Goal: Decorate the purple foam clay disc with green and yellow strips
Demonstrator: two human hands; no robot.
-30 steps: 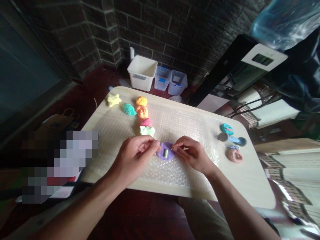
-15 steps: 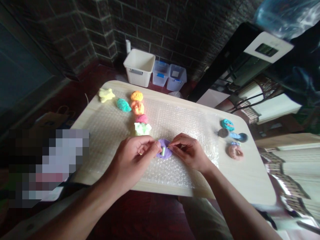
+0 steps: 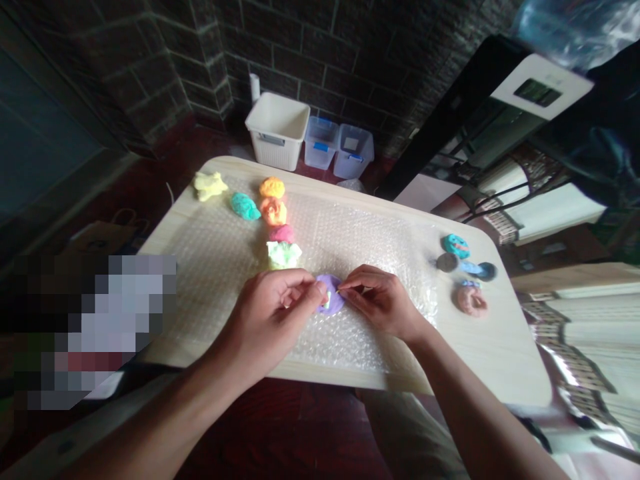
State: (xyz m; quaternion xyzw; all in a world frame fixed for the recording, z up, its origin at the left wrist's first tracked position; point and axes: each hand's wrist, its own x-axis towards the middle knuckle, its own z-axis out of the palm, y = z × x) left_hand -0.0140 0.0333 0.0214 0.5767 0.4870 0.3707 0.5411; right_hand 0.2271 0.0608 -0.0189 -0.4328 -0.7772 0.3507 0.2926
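Observation:
A flat purple clay disc [image 3: 334, 307] lies on bubble wrap between my hands. On it sits a small pale green clay strip [image 3: 327, 299], partly covered by my left thumb. My left hand [image 3: 283, 300] is closed in a pinch at the disc's left edge; whatever its fingertips grip is hidden. From the right, my right hand [image 3: 380, 300] pinches a tiny thin yellowish piece [image 3: 339, 291] over the disc. Just beyond the left hand is a pale green clay shape [image 3: 283, 255], in line with a pink clay lump [image 3: 281, 233], an orange one [image 3: 273, 211] and a yellow-orange one [image 3: 272, 187].
Bubble wrap [image 3: 350, 230] covers much of the wooden table [image 3: 510, 360]. A yellow clay figure [image 3: 210, 186] and a green clay piece [image 3: 245, 206] lie far left. At right are a blue clay piece [image 3: 457, 246], a dumbbell-like piece [image 3: 470, 268] and a pinkish-brown clay ring [image 3: 471, 300]. Bins [image 3: 277, 143] stand behind.
My left thumb has shifted slightly right and now covers more of the pale green strip. My right hand stays pinched at the disc's right side. The whole view has shifted slightly.

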